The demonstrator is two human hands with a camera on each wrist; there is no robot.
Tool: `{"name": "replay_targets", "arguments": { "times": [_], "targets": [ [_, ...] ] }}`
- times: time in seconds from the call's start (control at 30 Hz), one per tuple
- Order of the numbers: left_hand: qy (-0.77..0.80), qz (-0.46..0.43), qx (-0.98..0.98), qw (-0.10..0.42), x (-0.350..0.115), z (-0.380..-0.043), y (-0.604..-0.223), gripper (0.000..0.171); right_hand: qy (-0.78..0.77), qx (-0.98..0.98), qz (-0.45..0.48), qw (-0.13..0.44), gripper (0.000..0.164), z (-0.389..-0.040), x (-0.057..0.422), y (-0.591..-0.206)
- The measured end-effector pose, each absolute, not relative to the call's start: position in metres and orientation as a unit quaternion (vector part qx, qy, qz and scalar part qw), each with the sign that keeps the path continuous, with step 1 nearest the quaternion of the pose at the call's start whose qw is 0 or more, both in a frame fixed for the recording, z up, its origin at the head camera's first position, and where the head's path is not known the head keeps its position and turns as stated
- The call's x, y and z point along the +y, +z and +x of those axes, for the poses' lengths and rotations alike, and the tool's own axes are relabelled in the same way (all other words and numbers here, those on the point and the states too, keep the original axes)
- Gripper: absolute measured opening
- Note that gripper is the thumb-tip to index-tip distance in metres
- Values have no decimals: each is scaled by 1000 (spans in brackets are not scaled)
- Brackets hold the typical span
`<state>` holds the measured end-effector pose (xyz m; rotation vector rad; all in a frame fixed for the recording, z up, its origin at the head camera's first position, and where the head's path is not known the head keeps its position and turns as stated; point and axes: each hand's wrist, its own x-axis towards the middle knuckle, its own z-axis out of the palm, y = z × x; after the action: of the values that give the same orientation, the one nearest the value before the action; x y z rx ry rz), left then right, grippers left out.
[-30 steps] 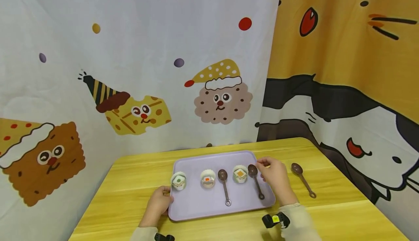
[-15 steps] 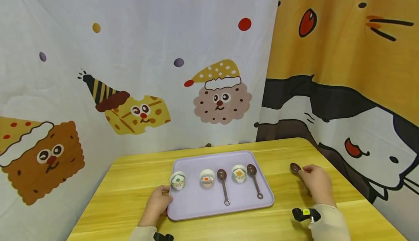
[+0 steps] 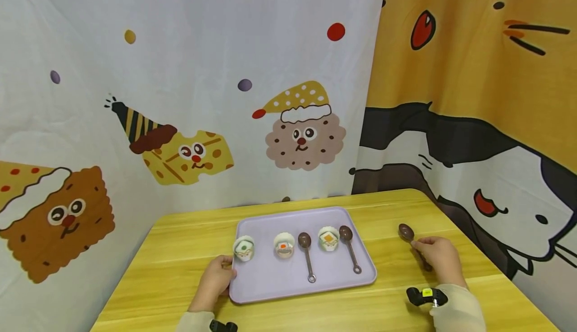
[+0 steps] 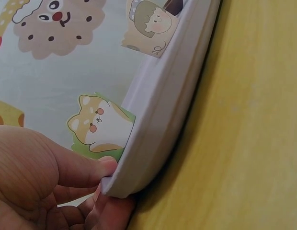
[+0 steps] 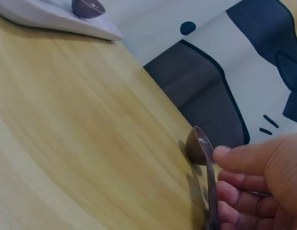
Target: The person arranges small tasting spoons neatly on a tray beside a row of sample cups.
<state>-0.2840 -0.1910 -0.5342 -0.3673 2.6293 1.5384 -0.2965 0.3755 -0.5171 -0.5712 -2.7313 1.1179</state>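
Observation:
A lilac tray [image 3: 266,281] lies on the table, and my left hand [image 3: 215,278] pinches its left rim, thumb [image 4: 86,170] above and fingers beneath. Three small printed paper cups [image 3: 244,249] stand on it, one just inside the rim by that hand. Two brown spoons lie on the tray: one [image 3: 305,244] right of the middle cup, the other [image 3: 346,234] near the right edge. To the tray's right, my right hand [image 3: 441,258] is at the handle of a third brown spoon [image 5: 199,146]. Its fingertips come right at the handle; I cannot tell whether they grip it.
The wood-grain table [image 3: 180,242] runs out to the right and in front of the tray. Behind it hangs a white curtain [image 3: 180,71] with cartoon snacks, and an orange, black and white printed curtain [image 3: 451,136] borders the right side.
My right hand has left the tray's right side and moved right to the third spoon, then slid slightly down its handle. My left hand stays at the tray rim.

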Motion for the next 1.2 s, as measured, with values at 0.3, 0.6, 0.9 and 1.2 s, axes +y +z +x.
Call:
{"name": "replay_targets", "arguments": {
  "times": [0.3, 0.6, 0.9, 1.2],
  "targets": [
    [502, -119, 856, 35, -191, -285, -534, 40, 348, -919, -179, 49, 27, -299, 368, -517],
    [495, -119, 860, 35, -191, -282, -532, 42, 349, -921, -165, 45, 28, -299, 369, -520],
    [492, -117, 862, 33, -188, -281, -530, 42, 454, -870, -191, 31, 37, -302, 365, -518],
    [494, -117, 861, 31, -189, -281, -529, 40, 526, -829, -189, 12, 39, -307, 350, -511]
  ]
}}
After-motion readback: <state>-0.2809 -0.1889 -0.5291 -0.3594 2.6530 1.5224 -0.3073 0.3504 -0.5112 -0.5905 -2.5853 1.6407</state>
